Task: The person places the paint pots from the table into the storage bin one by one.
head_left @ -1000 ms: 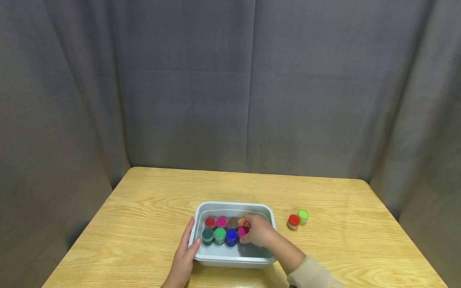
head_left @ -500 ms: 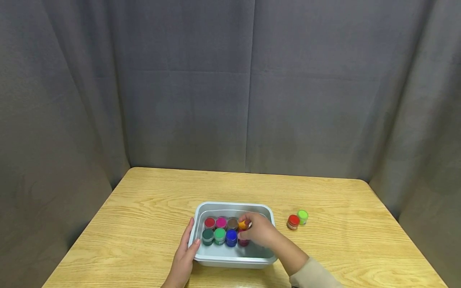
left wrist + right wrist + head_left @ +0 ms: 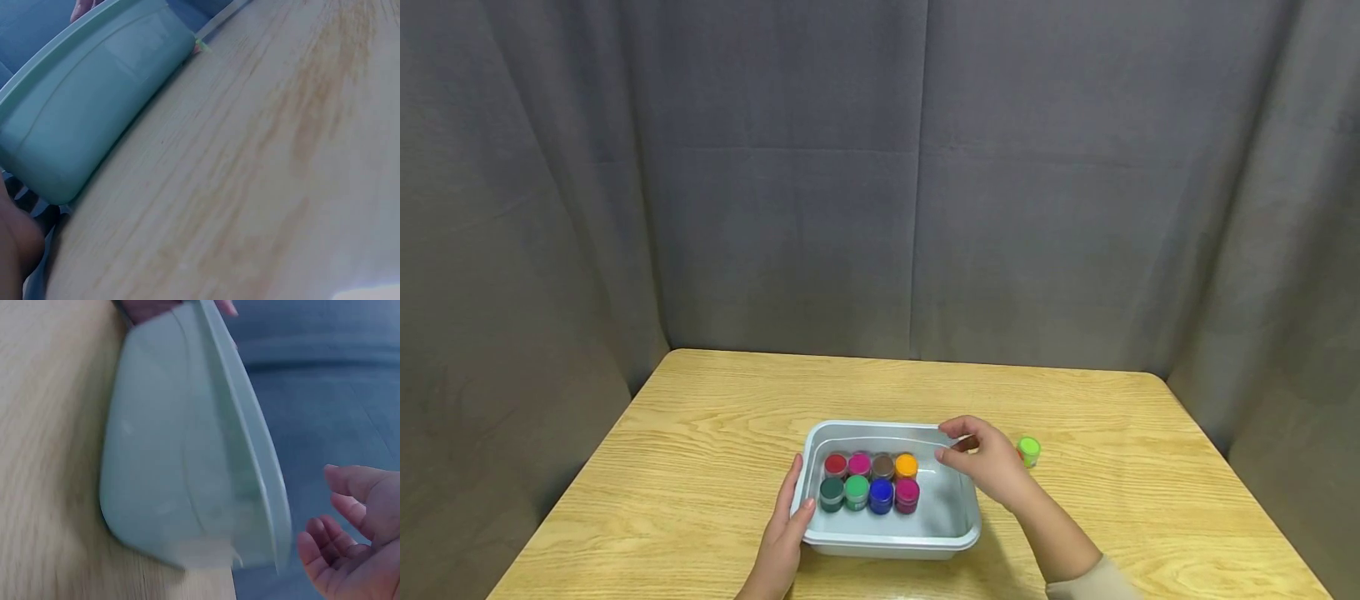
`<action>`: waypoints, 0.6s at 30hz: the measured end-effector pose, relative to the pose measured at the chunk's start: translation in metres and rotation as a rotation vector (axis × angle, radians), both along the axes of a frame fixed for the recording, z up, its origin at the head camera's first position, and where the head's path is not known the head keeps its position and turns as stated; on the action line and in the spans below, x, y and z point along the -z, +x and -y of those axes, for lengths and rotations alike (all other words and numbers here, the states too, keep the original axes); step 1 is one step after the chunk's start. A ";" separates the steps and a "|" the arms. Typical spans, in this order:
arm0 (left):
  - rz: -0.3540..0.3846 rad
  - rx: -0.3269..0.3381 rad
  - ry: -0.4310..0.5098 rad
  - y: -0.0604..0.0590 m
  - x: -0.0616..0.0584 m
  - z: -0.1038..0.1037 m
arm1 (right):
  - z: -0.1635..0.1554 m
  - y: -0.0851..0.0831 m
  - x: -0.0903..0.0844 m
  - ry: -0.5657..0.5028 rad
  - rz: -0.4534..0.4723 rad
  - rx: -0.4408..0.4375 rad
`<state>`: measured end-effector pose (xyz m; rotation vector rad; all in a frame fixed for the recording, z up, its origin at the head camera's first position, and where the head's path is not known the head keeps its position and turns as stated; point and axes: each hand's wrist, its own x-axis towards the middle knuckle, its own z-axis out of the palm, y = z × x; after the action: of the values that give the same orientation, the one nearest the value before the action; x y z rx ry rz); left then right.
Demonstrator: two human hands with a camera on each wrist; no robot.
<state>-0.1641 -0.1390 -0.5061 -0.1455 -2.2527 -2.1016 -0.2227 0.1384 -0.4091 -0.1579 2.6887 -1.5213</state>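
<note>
A pale grey-green tub (image 3: 958, 533) sits on the wooden table (image 3: 700, 417). Inside stand two rows of small paint jars: red (image 3: 836, 464), pink (image 3: 859, 463), brown (image 3: 883, 465) and orange (image 3: 906, 465) behind, dark green (image 3: 831, 492), green (image 3: 856, 490), blue (image 3: 881, 493) and magenta (image 3: 907, 493) in front. My left hand (image 3: 790, 517) grips the tub's left wall, thumb over the rim. My right hand (image 3: 951, 442) hovers above the tub's right rim, fingers loosely bent and holding nothing; the right wrist view shows its palm (image 3: 350, 544) bare beside the tub (image 3: 181, 456).
A light-green jar (image 3: 1028, 450) stands on the table right of the tub, just past my right hand. Grey curtains (image 3: 880, 183) close off the back and sides. The left wrist view shows the tub's outer wall (image 3: 81, 112) and bare wood (image 3: 262, 175).
My right hand let go of the orange jar in the back row, rose out of the tub and moved right; it now covers the red jar on the table. The left hand stayed put.
</note>
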 end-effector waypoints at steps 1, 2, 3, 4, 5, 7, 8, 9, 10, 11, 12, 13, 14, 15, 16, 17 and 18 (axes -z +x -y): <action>0.002 -0.001 -0.001 0.000 0.000 0.000 | -0.006 0.000 0.000 -0.007 -0.007 0.019; 0.002 -0.001 -0.001 0.000 0.000 0.000 | -0.012 -0.001 0.001 -0.012 -0.013 0.038; 0.001 -0.001 -0.003 0.000 0.000 0.000 | -0.018 -0.002 0.001 -0.016 -0.015 0.055; -0.001 0.000 -0.005 0.000 0.000 0.000 | -0.024 -0.002 0.002 -0.024 -0.012 0.069; -0.002 0.001 -0.006 0.000 0.000 0.000 | -0.031 -0.002 0.003 -0.033 -0.009 0.078; -0.004 0.005 -0.005 -0.001 0.001 0.000 | -0.042 -0.003 0.006 -0.032 -0.012 0.099; -0.006 0.007 -0.004 -0.001 0.001 0.000 | -0.048 -0.003 0.008 -0.025 -0.015 0.109; -0.004 0.007 -0.001 -0.001 0.001 0.000 | -0.053 -0.003 0.010 -0.014 -0.017 0.117; -0.006 0.008 0.000 -0.001 0.001 0.001 | -0.058 -0.003 0.013 0.000 -0.021 0.125; -0.007 0.011 0.001 -0.001 0.001 0.001 | -0.063 -0.003 0.016 0.016 -0.026 0.132; -0.009 0.012 0.003 -0.002 0.001 0.001 | -0.067 -0.003 0.020 0.033 -0.026 0.145; -0.014 0.015 0.001 -0.002 0.001 0.001 | -0.071 -0.002 0.023 0.045 -0.025 0.155; -0.017 0.016 0.001 -0.002 0.001 0.001 | -0.075 -0.002 0.027 0.047 -0.019 0.164; -0.018 0.014 0.004 -0.002 0.002 0.001 | -0.078 -0.002 0.031 0.045 -0.012 0.173; -0.020 0.015 0.003 -0.002 0.002 0.001 | -0.080 -0.002 0.035 0.040 -0.004 0.182; -0.019 0.013 0.003 -0.003 0.002 0.001 | -0.083 -0.002 0.038 0.037 0.002 0.190; -0.018 0.010 0.002 -0.003 0.003 0.001 | -0.084 -0.003 0.042 0.034 0.007 0.198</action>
<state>-0.1671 -0.1398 -0.5086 -0.1757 -2.2448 -2.0983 -0.2253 0.2229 -0.4511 0.1185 2.7953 -1.5183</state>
